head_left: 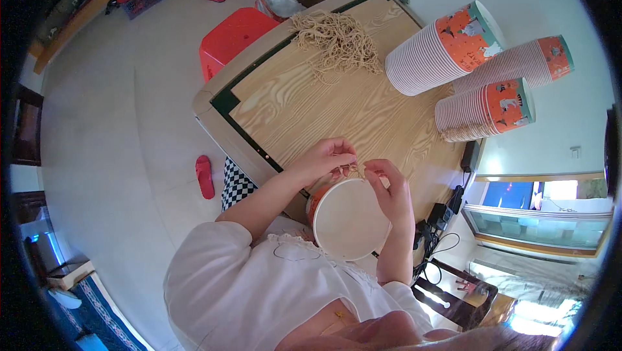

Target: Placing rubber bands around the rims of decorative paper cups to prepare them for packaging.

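Observation:
A paper bucket, white inside with an orange printed wall, rests tilted against my body at the table's near edge, its mouth turned up toward me. At the far side of its rim, my left hand pinches a thin tan cord. My right hand is closed on the same cord, thumb against forefinger, just right of the left fingertips. The cord runs by the rim; the fingers cover most of it, so how it is fastened cannot be made out.
A heap of tan cords lies at the table's far end. Nested bucket stacks lean along the right side. Black power adapters and cables sit at the right edge. Left of the table stands a red stool; a red slipper lies on the floor.

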Demonstrator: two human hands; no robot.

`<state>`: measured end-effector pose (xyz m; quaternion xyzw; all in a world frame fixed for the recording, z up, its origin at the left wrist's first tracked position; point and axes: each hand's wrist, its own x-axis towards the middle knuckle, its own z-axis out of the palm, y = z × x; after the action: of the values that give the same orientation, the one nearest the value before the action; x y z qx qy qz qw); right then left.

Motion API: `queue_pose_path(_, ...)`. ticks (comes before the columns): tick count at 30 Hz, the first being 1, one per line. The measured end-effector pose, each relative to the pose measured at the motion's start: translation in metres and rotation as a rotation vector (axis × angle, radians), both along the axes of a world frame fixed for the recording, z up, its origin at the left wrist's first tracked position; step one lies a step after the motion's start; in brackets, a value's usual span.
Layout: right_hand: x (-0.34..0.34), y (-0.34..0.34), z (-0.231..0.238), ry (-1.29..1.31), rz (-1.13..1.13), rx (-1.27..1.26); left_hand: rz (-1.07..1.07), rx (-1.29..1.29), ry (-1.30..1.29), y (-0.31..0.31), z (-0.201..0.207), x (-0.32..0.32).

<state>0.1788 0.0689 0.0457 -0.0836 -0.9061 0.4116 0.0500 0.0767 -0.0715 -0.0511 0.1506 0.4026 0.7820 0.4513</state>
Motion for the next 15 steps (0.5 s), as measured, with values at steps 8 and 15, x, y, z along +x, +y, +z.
queue_pose_path(8, -0.002, 0.001, -0.009, -0.156, -0.009, -0.068, 0.010, -0.033, 0.011, -0.001, 0.005, 0.002)
queue_pose_path(15, 0.003, 0.003, -0.019, -0.121, -0.064, -0.211, 0.026, -0.140, 0.364, -0.002, 0.002, 0.007)
